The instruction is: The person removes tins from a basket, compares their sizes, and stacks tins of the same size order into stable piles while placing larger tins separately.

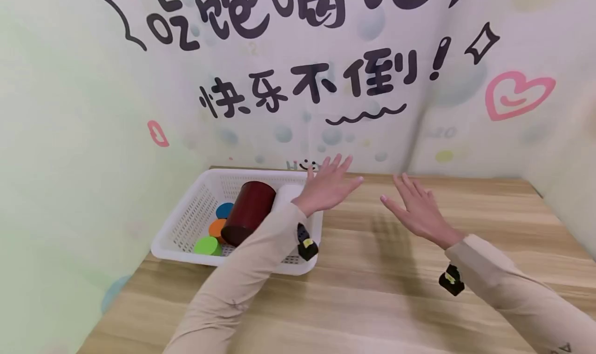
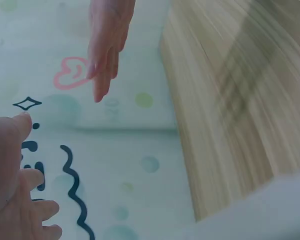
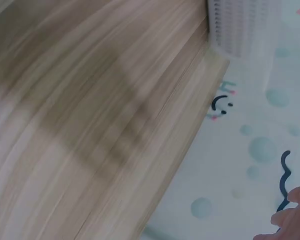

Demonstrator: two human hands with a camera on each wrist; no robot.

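My left hand is held over the right end of a white plastic basket, its fingers spread and holding nothing. To its right, my right hand hovers above the wooden table with straight fingers, also holding nothing. Inside the basket a dark red cylinder lies tilted. Beside it is a white object, partly hidden by my left hand and sleeve. A blue disc, an orange round piece and a green round piece lie at the left of the cylinder. Both hands also appear in the left wrist view.
The basket stands at the back left of the wooden table. A wall covering with large dark characters and pink hearts rises right behind the table's far edge. More wall stands along the left side.
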